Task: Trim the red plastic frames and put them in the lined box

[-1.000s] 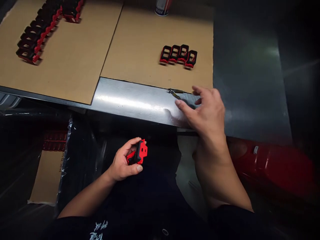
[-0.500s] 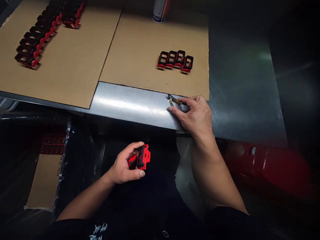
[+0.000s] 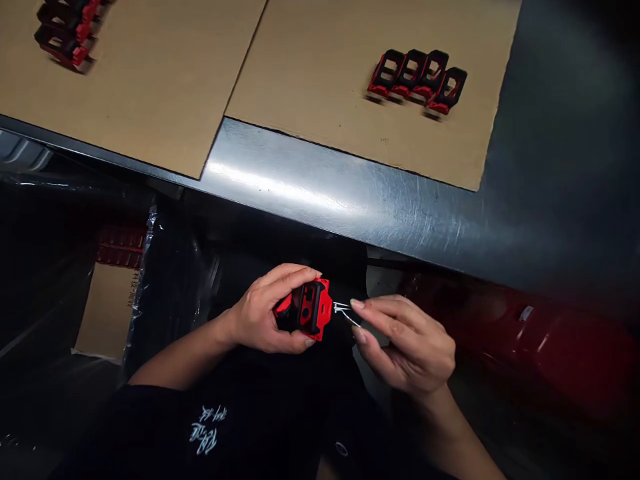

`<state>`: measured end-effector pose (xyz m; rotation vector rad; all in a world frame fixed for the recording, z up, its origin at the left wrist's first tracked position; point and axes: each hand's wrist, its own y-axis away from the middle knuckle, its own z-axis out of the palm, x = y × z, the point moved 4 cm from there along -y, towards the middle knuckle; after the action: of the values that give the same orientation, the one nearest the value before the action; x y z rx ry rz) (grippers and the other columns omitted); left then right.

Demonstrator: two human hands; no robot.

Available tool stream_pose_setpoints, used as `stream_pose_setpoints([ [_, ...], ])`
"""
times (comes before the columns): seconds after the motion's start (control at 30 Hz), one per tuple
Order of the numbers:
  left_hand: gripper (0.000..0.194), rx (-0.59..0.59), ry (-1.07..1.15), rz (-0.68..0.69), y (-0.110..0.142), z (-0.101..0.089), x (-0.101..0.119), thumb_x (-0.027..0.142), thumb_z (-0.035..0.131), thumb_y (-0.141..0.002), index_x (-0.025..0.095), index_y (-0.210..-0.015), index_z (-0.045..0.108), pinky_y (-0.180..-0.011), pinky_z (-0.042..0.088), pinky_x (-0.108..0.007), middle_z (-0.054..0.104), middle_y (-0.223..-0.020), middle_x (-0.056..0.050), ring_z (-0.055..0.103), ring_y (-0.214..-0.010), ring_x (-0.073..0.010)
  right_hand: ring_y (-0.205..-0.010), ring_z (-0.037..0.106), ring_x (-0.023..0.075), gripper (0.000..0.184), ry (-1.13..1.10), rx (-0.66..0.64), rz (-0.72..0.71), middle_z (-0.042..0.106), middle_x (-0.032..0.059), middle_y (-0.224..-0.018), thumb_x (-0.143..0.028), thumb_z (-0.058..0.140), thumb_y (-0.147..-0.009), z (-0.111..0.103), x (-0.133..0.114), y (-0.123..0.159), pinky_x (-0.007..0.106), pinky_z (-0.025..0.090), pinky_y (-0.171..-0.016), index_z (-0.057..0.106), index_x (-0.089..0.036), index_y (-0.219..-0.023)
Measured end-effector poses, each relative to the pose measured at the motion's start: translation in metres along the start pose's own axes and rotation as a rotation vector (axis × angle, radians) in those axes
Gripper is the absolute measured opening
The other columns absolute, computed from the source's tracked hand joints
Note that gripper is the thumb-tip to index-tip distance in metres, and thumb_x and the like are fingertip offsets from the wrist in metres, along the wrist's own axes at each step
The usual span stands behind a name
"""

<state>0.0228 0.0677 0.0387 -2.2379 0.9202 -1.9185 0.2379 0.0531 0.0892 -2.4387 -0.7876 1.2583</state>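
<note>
My left hand (image 3: 270, 310) is closed around a red and black plastic part (image 3: 316, 310), with its red end turned to the right. Between thumb and fingers of my right hand (image 3: 410, 340) is a small metal nail clipper (image 3: 345, 311), its lever spread from the body. The clipper's jaws point at the part's red edge, very close to it; whether they touch I cannot tell. Both hands are in front of my body, below the table edge. Several similar red and black parts (image 3: 415, 77) stand in a row on the right cardboard sheet (image 3: 320, 87).
More red and black parts (image 3: 63, 33) stand on the left cardboard sheet (image 3: 135, 100). A bare metal strip of the table (image 3: 300, 180) runs along its front edge. Clear plastic film (image 3: 150, 227) and cardboard (image 3: 105, 310) lie lower left; a red object (image 3: 550, 347) is lower right.
My right hand has lifted the nail clipper from the table's metal strip and brought it down to the part. My left hand has shifted slightly right with the part. The view has tilted and moved.
</note>
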Motion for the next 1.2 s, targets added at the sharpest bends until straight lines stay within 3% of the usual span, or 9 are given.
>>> stream_pose_setpoints([
  [0.3,0.092,-0.068,0.051,0.041,-0.004,0.008,-0.001,0.04,0.084,-0.076,0.021,-0.156,0.041,-0.094,0.063,-0.044,0.066,-0.134,-0.018,0.069,-0.117,-0.0298,-0.071,0.079,0.0197,0.014,-0.048,0.002,-0.036,0.082,0.0079,-0.089,-0.011,0.076,-0.082,0.01,-0.018,0.01,0.027,0.066,-0.058,0.077,-0.02,-0.092],
  [0.77,0.091,-0.047,0.01,0.024,0.003,0.004,-0.003,0.043,0.082,-0.078,0.02,-0.156,0.041,-0.096,0.062,-0.043,0.067,-0.132,-0.019,0.069,-0.118,-0.0288,-0.071,0.079,0.0205,0.014,-0.08,0.043,-0.077,0.083,0.009,-0.092,-0.012,0.077,-0.081,0.019,-0.017,0.013,0.03,0.066,-0.058,0.077,-0.02,-0.092],
  [1.2,0.094,-0.072,0.033,0.012,0.005,0.001,-0.006,0.042,0.085,-0.078,0.021,-0.157,0.04,-0.096,0.062,-0.043,0.065,-0.134,-0.019,0.068,-0.118,-0.0296,-0.075,0.08,0.0213,0.017,-0.147,-0.045,-0.049,0.083,0.0109,-0.096,-0.011,0.076,-0.084,0.021,-0.018,0.009,0.029,0.066,-0.059,0.077,-0.019,-0.099],
])
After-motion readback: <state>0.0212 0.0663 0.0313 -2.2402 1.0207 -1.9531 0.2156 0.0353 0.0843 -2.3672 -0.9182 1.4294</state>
